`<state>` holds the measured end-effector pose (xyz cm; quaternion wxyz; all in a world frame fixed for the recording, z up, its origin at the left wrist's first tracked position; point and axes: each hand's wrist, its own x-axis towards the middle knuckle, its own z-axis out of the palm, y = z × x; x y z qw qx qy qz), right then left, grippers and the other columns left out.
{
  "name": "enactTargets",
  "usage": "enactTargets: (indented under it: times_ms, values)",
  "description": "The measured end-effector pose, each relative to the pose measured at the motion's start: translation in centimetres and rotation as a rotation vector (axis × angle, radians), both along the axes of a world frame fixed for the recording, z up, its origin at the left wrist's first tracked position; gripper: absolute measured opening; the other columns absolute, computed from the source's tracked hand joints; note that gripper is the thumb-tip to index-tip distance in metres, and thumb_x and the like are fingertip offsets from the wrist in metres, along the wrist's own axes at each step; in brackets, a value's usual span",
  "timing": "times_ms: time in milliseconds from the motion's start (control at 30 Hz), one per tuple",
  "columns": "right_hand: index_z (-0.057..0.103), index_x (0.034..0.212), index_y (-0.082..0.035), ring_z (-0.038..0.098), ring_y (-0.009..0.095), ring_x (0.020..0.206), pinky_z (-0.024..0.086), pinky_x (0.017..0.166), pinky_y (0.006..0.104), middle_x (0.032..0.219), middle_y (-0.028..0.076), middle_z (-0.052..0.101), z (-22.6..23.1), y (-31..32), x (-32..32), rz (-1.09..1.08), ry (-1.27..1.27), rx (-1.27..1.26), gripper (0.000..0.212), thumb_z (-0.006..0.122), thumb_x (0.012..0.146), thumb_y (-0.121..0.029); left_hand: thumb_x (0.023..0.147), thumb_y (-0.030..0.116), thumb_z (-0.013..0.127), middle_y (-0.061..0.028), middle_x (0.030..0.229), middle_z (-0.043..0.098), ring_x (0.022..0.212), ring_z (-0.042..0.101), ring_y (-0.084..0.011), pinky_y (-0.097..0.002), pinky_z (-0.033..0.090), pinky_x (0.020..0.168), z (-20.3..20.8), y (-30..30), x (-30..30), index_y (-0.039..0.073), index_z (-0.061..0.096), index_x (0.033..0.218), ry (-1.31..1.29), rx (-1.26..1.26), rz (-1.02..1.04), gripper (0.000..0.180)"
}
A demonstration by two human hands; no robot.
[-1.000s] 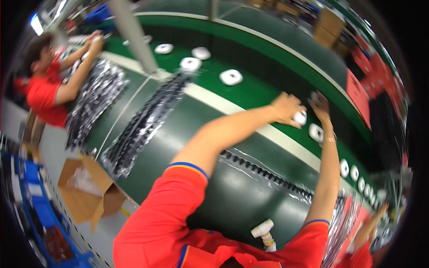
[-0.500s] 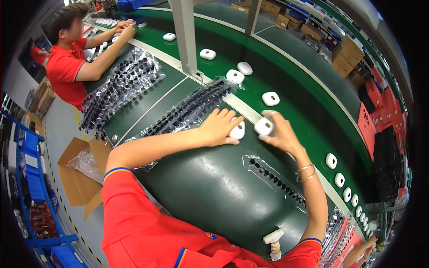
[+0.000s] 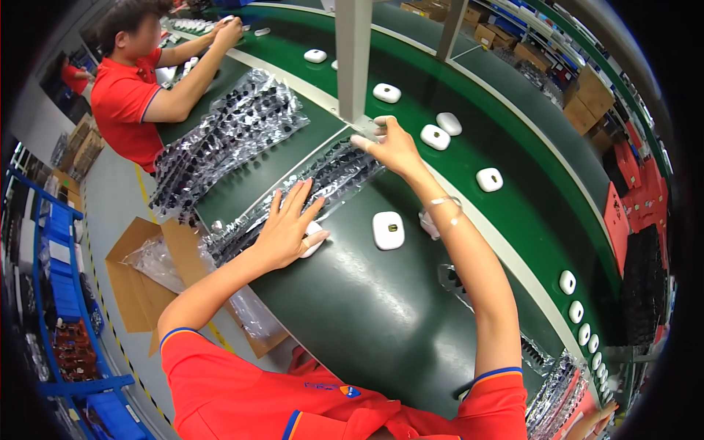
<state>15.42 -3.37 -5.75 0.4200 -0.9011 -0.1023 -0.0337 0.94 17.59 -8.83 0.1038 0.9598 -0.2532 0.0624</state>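
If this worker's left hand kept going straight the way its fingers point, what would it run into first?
Most likely the plastic-wrapped strips of black parts, which lie beneath and just ahead of the left hand; whether it already touches them is hard to tell.

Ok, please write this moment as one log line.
left hand: over bagged strips, white case by thumb | right hand: at strips' far end | table: another white case

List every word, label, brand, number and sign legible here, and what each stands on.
Nothing reads clearly enough to quote.
Red shirt, chest: small blue lettering beside a blue-and-orange emblem; too small to read.
Red sheet beyond the green conveyor belt: any marks are too small to read.
White housing with a dark opening: no lettering visible.
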Motion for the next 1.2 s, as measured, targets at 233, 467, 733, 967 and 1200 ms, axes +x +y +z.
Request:
enactTargets:
  times_ms: [233,467,733,967,1200]
  values:
    - [0.047,0.113,-0.004,0.049,0.033,0.106,0.040,0.088,0.0417,0.113,0.018,0.049,-2.3,1.7,2.7,-0.315,-0.172,-0.141,0.053,0.068,0.071,-0.029,0.087,0.027,0.050,-0.0147,0.129,0.043,0.121,0.039,-0.0284,-0.0409,0.027,0.102,3.9,0.9,5.0,0.007,0.047,0.122,-0.102,-0.327,0.043,0.041]
    - [0.058,0.096,-0.005,0.054,0.030,0.097,0.043,0.082,0.0375,0.099,0.014,0.057,-1.3,0.7,-2.5,0.136,-0.205,-0.240,0.033,0.069,0.070,-0.023,0.072,0.033,0.066,-0.0163,0.086,0.066,0.084,0.063,-0.0272,-0.0347,0.048,0.076,-2.5,-1.9,22.4,0.002,0.066,0.089,0.462,-0.622,0.205,0.036]
    - [0.058,0.102,-0.009,0.054,0.026,0.100,0.039,0.083,0.0379,0.104,0.009,0.059,-2.0,-0.9,-3.4,0.184,-0.100,-0.372,0.035,0.067,0.072,-0.027,0.078,0.025,0.065,-0.0043,0.081,0.064,0.077,0.062,-0.0155,-0.0297,0.049,0.067,2.4,-1.4,19.0,0.006,0.063,0.086,0.443,-0.926,0.189,0.020]
    - [0.057,0.101,-0.012,0.052,0.024,0.103,0.038,0.083,0.0415,0.106,0.006,0.057,-2.0,-0.5,-3.4,0.194,-0.096,-0.366,0.034,0.067,0.074,-0.029,0.082,0.016,0.061,-0.0048,0.077,0.057,0.062,0.051,-0.0088,-0.0214,0.041,0.055,10.1,12.3,5.3,0.007,0.042,0.107,0.483,-1.073,0.240,0.032]
    - [0.058,0.101,-0.012,0.051,0.026,0.104,0.034,0.085,0.0456,0.110,0.009,0.052,-1.9,0.1,-3.1,0.161,-0.035,-0.389,0.037,0.069,0.071,-0.030,0.069,0.010,0.063,-0.0154,0.062,0.057,0.060,0.060,-0.0311,-0.0376,0.044,0.050,9.8,28.1,-12.4,0.006,0.046,0.109,-0.383,0.566,0.891,0.044]
